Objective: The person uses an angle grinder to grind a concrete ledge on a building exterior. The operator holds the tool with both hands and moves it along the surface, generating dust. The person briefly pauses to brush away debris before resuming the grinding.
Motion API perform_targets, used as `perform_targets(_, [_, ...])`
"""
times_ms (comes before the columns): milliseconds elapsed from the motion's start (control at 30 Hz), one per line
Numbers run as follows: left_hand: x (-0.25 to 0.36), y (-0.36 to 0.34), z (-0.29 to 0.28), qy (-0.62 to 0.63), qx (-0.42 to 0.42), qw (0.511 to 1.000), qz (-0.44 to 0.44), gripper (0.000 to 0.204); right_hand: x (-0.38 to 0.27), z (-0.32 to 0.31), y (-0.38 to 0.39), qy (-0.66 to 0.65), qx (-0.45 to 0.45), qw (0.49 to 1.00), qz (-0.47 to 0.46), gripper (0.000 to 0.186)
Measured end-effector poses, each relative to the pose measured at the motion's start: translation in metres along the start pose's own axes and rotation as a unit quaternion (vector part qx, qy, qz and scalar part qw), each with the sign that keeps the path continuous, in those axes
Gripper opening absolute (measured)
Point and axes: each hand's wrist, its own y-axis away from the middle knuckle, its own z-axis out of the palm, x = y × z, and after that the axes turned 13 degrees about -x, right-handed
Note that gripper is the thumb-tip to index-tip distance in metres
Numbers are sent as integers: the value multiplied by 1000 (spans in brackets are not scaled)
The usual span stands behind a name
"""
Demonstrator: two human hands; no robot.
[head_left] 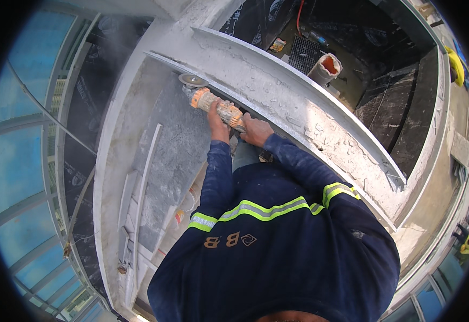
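My left hand (216,121) is closed around the forward part of a dusty orange-and-beige angle grinder (223,111). My right hand (256,129) grips its rear end. The grinder's round disc (194,80) is at the edge of a long metal strip (167,60) along a white plastered ledge (250,75). Whether the disc touches it I cannot tell. A pale haze of dust hangs at the upper left. Below the strip is a grey, dusty recessed surface (167,145).
Loose white strips (151,155) lie on the left. Beyond the ledge, a dark recess (379,102) holds a grate (305,53), a white-and-orange pipe (325,68) and a red hose (299,16). Blue-glazed framing (22,161) runs along the far left. Yellow objects (454,67) sit at the right rim.
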Motion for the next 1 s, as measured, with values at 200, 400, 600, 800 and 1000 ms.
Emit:
perform_targets(200, [-3, 0, -7, -6, -9, 1000, -1, 33, 1, 1, 1, 9, 1, 1000, -3, 48])
perform_targets(400, [2, -8, 0, -4, -3, 1000, -1, 26, 2, 2, -16, 7, 11, 1000, 0, 47])
perform_targets(600, [6, -21, -7, -18, 7, 1000, 3, 28, 3, 6, -29, 5, 9, 1000, -1, 47])
perform_targets(800, [2, -6, -5, -37, -9, 999, -3, 35, 5, 5, -12, -2, 2, 1000, -1, 48])
perform_targets(1000, [-4, 1, -9, -25, -15, 999, -13, 36, 3, 5, 4, 2, 10, 1000, 0, 48])
